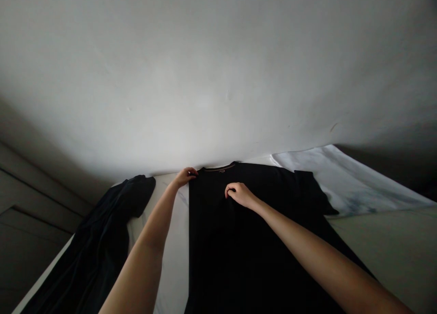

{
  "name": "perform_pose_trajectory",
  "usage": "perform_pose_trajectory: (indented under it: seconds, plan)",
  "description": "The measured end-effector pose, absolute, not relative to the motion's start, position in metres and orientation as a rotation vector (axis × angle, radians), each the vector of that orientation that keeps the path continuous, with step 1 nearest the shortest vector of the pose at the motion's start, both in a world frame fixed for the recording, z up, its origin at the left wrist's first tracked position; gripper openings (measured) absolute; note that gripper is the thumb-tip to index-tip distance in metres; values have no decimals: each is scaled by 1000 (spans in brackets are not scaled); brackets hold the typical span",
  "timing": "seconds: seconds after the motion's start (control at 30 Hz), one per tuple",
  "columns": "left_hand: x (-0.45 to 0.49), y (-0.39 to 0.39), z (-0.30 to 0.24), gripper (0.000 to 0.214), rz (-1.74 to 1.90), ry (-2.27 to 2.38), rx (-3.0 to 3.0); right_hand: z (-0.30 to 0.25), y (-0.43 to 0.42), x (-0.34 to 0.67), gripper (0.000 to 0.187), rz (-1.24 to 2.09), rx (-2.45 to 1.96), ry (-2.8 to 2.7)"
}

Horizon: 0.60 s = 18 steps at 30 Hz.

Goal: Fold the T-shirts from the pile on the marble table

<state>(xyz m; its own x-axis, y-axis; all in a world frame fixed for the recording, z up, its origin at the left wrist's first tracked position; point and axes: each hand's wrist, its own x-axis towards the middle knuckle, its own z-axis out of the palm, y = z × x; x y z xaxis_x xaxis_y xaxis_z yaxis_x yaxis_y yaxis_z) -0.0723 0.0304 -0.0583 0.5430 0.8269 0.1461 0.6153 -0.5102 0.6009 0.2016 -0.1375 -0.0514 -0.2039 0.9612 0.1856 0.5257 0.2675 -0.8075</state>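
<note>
Head view, and a black T-shirt (218,241) lies flat on a white sheet (175,259), collar (218,168) pointing away! The left hand (185,176) curls at the collar's edge; the right hand (240,194) sits narrow on the chest, fingers bunched. Can't tell whether either grip pinches cloth. Soft, light, limp fabric, best taken at the collar or shoulder. A dark garment (99,245) lies heaped alongside.

Black T-shirt (259,241) flat on white sheet (174,259). Left hand (185,176) touches its collar edge; right hand (241,194) rests mid-chest, fingers curled. Dark garment (99,245) lies left of it
</note>
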Motion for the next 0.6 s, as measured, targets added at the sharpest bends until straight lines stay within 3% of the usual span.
perform_pose_trajectory:
  seconds: [0.13, 0.33, 0.5, 0.6]
  plan:
    - [-71, 21, -57, 17, 656, 1273, 2324, -44, -138, 214, 32, 733, -1472, -2049]
    - [-65, -23, -55, 22, 833, 1714, 2504, -28, -136, 204, 16, 431, -1558, -2245]
    - [-63, -54, -75, 41, 596, 1727, 2596, -38, -118, 119, 48, 347, -1439, -2363]
    - [-65, -59, -85, 52, 438, 1708, 2647, -49, -105, 81, 56, 314, -1478, -2419]
